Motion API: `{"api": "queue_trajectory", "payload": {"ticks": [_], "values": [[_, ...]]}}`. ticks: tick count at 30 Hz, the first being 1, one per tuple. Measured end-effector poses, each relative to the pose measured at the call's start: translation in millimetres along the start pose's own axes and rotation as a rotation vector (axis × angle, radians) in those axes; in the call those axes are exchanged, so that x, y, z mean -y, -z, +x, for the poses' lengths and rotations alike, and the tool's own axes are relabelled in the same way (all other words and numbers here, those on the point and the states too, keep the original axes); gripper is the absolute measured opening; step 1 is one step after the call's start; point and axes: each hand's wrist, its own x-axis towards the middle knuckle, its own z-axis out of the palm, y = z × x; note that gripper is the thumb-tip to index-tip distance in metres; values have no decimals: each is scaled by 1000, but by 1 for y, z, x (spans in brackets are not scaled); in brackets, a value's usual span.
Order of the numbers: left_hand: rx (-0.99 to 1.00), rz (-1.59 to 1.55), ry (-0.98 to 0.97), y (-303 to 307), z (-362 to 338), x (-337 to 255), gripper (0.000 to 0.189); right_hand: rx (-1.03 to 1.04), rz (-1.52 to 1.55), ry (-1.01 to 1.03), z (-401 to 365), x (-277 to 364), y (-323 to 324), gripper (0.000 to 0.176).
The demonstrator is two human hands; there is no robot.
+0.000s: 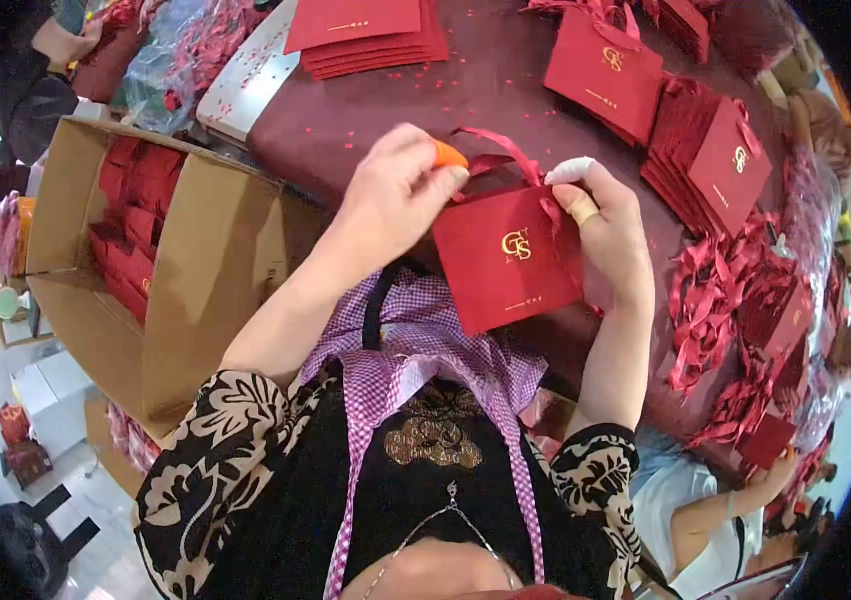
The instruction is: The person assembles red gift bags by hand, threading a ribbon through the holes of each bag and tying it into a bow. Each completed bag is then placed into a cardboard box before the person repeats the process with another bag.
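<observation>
A small red paper gift bag (510,262) with gold lettering hangs upright in front of my chest, held at its top edge. My left hand (395,195), with an orange finger cot on one finger, pinches the ribbon at the bag's upper left corner. At the upper right corner, my right hand (607,225) grips the bag's edge and ribbon. White tape wraps one right fingertip, and a beige bandage is on the thumb. A red ribbon (505,145) loops above the bag between both hands.
An open cardboard box (200,290) holding red bags stands at left. Stacked red bags (375,40) lie on the dark red table (345,105). More bags (700,150) and a ribbon heap (710,300) are at right. Other people's arms (710,520) show at lower right and upper left.
</observation>
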Motion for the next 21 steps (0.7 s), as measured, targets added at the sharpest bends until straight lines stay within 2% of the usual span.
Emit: {"api": "queue_trajectory", "payload": {"ticks": [4,8,10,12,14,16,17,18,19,21], "values": [[202,61,-55,-10,-4,-11,21,-5,-20,-4,1,0,-1,10],[263,154,-14,-16,1,0,22,-11,67,-77,0,0,-6,14],[284,138,19,-16,4,2,21,-159,49,27,-2,-1,-2,24],[263,20,186,-13,5,6,21,-250,-135,53,-14,-3,9,29],[280,91,135,-6,8,10,22,-120,-272,126,-32,4,26,35],[244,40,168,-4,6,12,21,13,-261,5,-51,2,29,46],[211,35,150,-4,5,13,21,14,-296,1,-60,-3,24,53],[244,19,203,0,8,9,21,-1,-371,88,-65,-4,15,55],[207,22,178,-3,7,12,20,-12,-495,137,-68,-1,8,45],[177,11,145,-6,6,11,18,-134,-528,196,-73,-20,-5,27]]}}
